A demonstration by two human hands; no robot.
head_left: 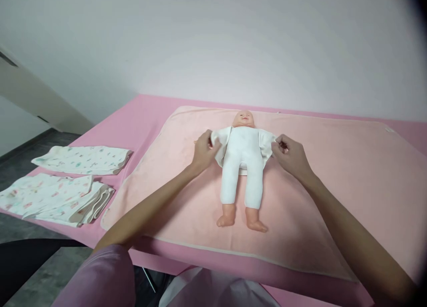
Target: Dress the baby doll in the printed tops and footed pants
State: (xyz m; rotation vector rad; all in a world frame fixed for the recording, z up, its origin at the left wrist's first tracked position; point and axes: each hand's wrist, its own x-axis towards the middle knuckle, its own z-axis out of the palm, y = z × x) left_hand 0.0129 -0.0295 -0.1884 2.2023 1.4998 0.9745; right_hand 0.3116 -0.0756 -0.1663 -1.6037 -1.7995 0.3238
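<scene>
A baby doll [243,145] lies on its back, its head toward the wall and its bare feet toward me. Its body and legs are white. A white baby shirt [266,141] is around its arms and partly under its back, open at the front. My left hand [204,150] is closed on the shirt's sleeve at the left. At the right, my right hand [291,153] pinches the other sleeve near its end. The doll's own hands are mostly hidden by the sleeves and my fingers.
Under the doll is a peach blanket [333,200] on a pink table [143,109]. At the left edge lie a folded cloth with green prints [83,159] and folded clothes with pink prints [50,196]. A white wall [233,45] stands behind.
</scene>
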